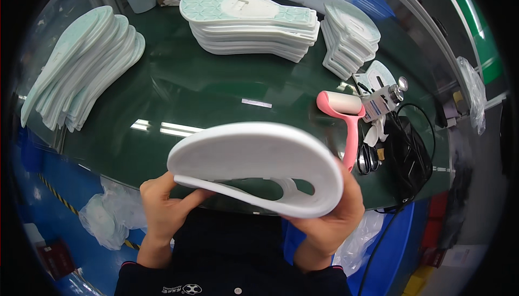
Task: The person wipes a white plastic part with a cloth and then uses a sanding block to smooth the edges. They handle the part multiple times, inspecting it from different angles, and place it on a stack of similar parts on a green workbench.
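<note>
White foam pad (254,158), L hand (162,201) grip pinching edge, R hand (335,217) grip clamped underneath

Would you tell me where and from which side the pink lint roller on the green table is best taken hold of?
Probably by the pink handle, coming from the near table edge on the right-hand side. The lint roller lies flat with its white roll pointing away and its handle end towards the person, close to the right hand. The scissors lie just right of the handle, so approach from its left.

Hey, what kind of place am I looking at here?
Probably a factory workbench for foam pads: stacks of identical pads on a green table, a lint roller, and both hands holding a white pad.
</note>
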A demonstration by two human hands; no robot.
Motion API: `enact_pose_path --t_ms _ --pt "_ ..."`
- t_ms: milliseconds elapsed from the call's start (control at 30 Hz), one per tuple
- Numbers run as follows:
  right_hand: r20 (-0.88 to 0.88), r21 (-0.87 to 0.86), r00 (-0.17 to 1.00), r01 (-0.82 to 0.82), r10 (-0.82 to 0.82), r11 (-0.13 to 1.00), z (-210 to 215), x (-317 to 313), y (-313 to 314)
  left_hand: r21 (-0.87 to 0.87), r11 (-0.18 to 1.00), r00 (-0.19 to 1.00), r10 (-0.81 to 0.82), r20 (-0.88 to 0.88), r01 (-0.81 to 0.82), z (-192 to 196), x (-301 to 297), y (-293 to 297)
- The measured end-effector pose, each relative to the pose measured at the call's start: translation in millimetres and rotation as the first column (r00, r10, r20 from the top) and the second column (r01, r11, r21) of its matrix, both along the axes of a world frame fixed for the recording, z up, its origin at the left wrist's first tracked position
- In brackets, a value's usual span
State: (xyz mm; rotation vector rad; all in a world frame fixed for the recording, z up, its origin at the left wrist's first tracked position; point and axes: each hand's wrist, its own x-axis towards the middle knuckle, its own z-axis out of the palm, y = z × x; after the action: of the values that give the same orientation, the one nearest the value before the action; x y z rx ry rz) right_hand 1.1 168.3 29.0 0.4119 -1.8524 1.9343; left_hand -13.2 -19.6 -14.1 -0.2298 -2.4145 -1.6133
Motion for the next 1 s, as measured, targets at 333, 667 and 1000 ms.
enact_pose_path --t_ms 333,667,1000 --pt "-0.137 0.196 0.977 -0.136 0.165 0.971 6.5 1.4 -4.8 0.182 0.983 0.996 -0.055 0.076 0.040 -6.6 -1.2 1.5" --pt "-0.087 -0.014 0.994 -0.070 0.069 0.997 -15.7 0.5 -1.1 0.042 0.999 0.981 -0.020 -0.191 0.028 -2.5 -12.0 -10.4" --pt "0.356 -0.554 0.854 -0.135 0.380 0.822 -44.1 -14.0 -5.3 -0.407 0.881 0.792 -0.421 -0.442 0.241 72.6 -10.1 -14.1"
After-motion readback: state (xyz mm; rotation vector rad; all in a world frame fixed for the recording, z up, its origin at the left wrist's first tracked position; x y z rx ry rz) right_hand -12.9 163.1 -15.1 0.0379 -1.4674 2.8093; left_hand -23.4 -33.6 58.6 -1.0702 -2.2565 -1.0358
